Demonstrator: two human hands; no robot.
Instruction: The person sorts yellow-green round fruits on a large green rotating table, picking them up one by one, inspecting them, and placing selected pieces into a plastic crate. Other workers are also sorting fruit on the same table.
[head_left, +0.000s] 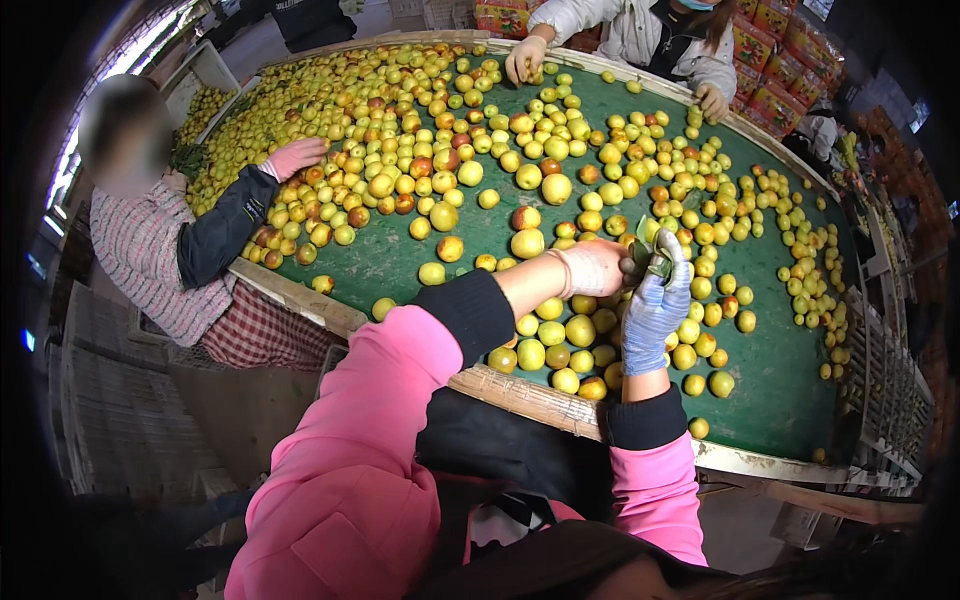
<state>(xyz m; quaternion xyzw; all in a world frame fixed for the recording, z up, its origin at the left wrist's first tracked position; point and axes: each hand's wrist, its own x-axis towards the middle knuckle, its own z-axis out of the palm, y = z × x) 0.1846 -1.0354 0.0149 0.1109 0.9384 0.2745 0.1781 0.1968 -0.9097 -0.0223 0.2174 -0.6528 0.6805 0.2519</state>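
Green leaves (643, 244) stand up between my hands, over the front part of a green sorting table (772, 405). My right hand (656, 319), in a blue-grey glove, pinches them between thumb and fingers. From the left, my left hand (600, 268) in a pale glove reaches across with curled fingers that meet the leaves. Its fingertips are partly hidden, so its grip is unclear. Yellow-green jujubes (556, 189), some with red-brown patches, lie around and beneath both hands.
A dense heap of jujubes (360, 97) covers the table's far left. A co-worker's gloved hand (296, 157) touches fruit there; another person's hands (527, 60) work at the far edge. A wooden rim (525, 390) borders my side. Printed cartons (776, 97) are stacked behind.
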